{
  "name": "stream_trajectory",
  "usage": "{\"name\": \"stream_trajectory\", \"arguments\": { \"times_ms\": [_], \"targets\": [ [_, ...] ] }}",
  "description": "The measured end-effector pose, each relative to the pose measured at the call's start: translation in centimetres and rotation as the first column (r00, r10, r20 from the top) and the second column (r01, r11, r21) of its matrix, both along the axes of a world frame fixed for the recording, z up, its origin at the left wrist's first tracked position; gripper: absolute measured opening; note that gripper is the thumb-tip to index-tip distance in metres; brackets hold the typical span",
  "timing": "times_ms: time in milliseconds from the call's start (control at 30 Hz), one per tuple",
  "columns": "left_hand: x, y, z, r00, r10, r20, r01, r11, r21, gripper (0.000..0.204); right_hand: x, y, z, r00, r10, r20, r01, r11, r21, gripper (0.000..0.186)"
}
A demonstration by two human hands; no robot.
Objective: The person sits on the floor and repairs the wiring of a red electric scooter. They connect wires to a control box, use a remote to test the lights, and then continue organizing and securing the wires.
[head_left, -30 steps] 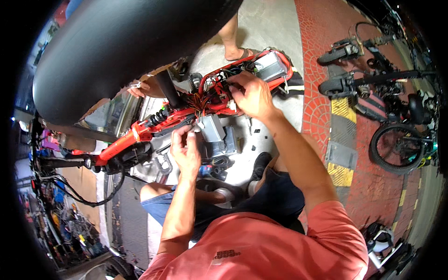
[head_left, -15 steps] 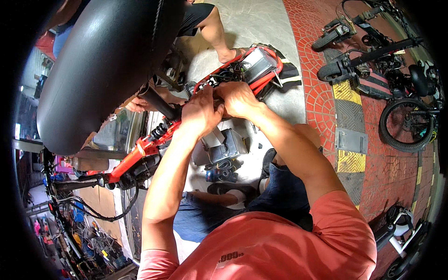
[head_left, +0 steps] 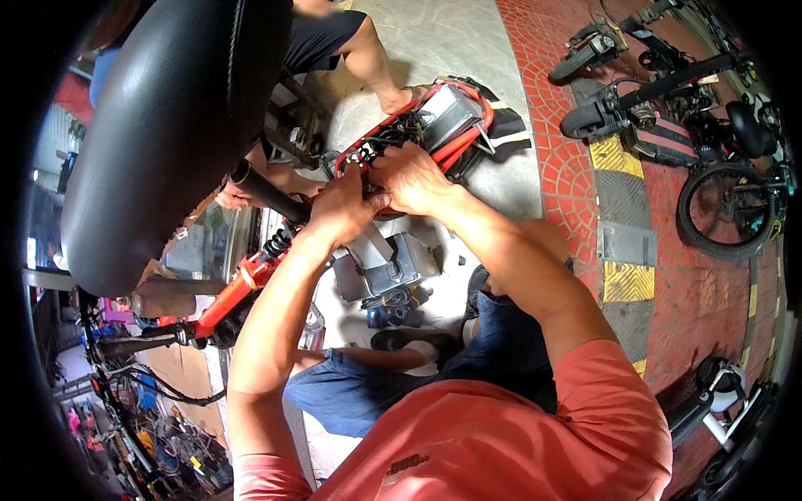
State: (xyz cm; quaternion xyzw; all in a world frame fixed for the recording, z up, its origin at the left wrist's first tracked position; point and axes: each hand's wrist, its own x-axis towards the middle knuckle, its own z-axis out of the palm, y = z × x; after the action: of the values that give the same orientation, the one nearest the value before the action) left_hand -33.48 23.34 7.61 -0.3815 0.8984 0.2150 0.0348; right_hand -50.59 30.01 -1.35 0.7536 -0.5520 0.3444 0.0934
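In the head view a red scooter frame (head_left: 220,311) lies diagonally across the floor with wiring and a silver box (head_left: 451,113) in its deck. My left hand (head_left: 342,204) and my right hand (head_left: 408,178) are close together in the middle of the frame, fingers curled into the wiring area; what they hold is hidden. A silver metal case (head_left: 399,267) lies below my hands, cables (head_left: 388,301) beside it. A black seat tube (head_left: 267,188) stands just left of my left hand, near a large black padded seat (head_left: 167,108).
Another person's bare leg (head_left: 372,63) and a hand (head_left: 234,196) are behind the frame and seat. Parked scooters (head_left: 647,129) and a bicycle wheel (head_left: 723,209) stand on red paving (head_left: 568,217) at the right. Tools and clutter (head_left: 159,422) fill the lower left.
My left hand has moved up and right from below the wiring to beside my right hand, which has shifted slightly down and left. The seat appears further left and lower.
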Motion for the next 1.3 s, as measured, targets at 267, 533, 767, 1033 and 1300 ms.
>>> {"name": "stream_trajectory", "arguments": {
  "times_ms": [267, 533, 767, 1033, 1300],
  "targets": [
    [1.4, -0.2, -1.4, 0.996, 0.042, -0.076, -0.053, 0.989, -0.14, 0.065, -0.2, -0.6, -0.8, 0.994, 0.051, 0.095, -0.045, 0.997, -0.064, 0.02],
    [4.2, 4.9, -0.6, 0.858, -0.185, -0.479, -0.041, 0.905, -0.423, 0.028, 0.3, -0.2, 0.1, 0.927, -0.021, 0.375, 0.015, 1.0, 0.019, 0.023],
    [6.5, 8.5, -1.8, 0.821, -0.039, -0.57, -0.178, 0.93, -0.321, 0.029, 0.4, 0.2, 3.7, 0.833, -0.001, 0.553, 0.03, 0.999, -0.043, 0.029],
    [7.6, 8.2, -3.7, 0.621, 0.175, -0.764, -0.381, 0.919, -0.099, 0.029, 2.1, -0.3, 2.4, 0.924, 0.103, 0.367, -0.071, 0.992, -0.1, 0.024],
    [7.4, 7.4, -3.6, 0.756, 0.172, -0.631, -0.348, 0.923, -0.164, 0.046, 3.2, 1.5, 4.2, 0.816, 0.324, 0.479, -0.425, 0.898, 0.116, 0.024]
  ]
}}
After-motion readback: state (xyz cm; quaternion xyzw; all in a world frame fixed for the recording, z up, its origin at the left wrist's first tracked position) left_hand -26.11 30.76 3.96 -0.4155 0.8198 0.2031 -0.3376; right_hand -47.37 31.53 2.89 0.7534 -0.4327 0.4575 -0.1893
